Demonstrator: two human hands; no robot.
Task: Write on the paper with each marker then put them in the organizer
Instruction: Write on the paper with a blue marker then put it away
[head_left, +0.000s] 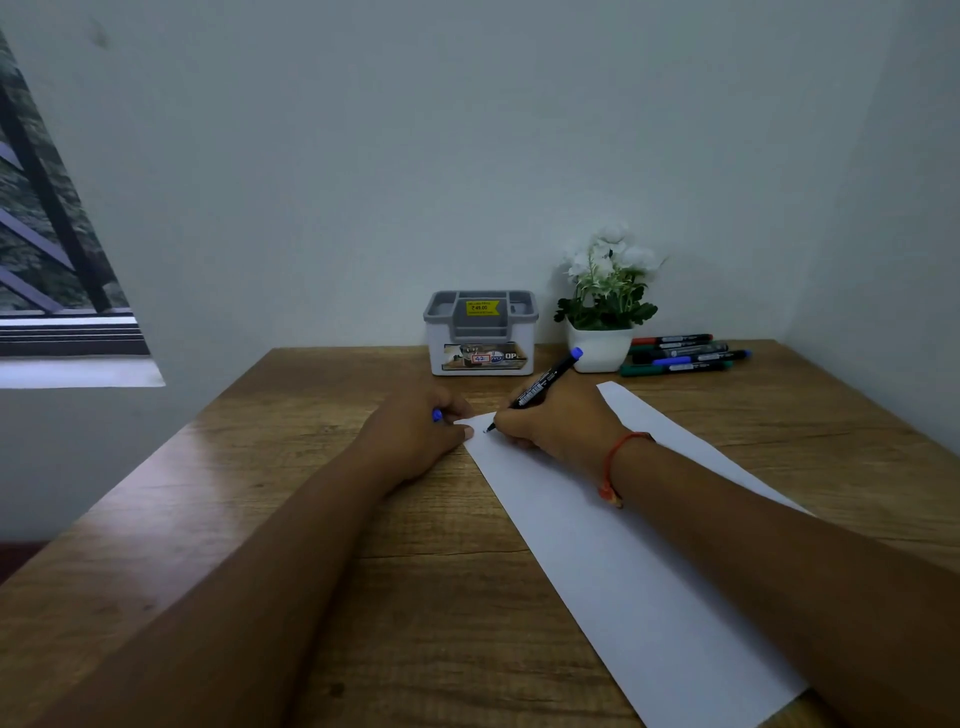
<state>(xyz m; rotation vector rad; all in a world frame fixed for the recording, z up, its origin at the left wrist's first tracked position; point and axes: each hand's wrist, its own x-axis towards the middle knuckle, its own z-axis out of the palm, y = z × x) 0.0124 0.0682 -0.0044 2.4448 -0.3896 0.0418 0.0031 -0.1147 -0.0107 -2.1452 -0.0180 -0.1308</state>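
Observation:
A white sheet of paper (639, 561) lies slanted across the wooden desk. My right hand (556, 421) grips a black marker with a blue end (545, 382), its tip touching the paper's far corner. My left hand (415, 431) rests on the desk at the paper's edge, fingers curled around a small blue cap (437, 415), one fingertip pressing the paper. A white organizer with a grey insert (480, 332) stands at the back by the wall. Several more markers (680, 353) lie in a pile at the back right.
A white pot of white flowers (602, 306) stands between the organizer and the marker pile. The desk (291, 467) meets walls behind and on the right. A window (47, 249) is at the left.

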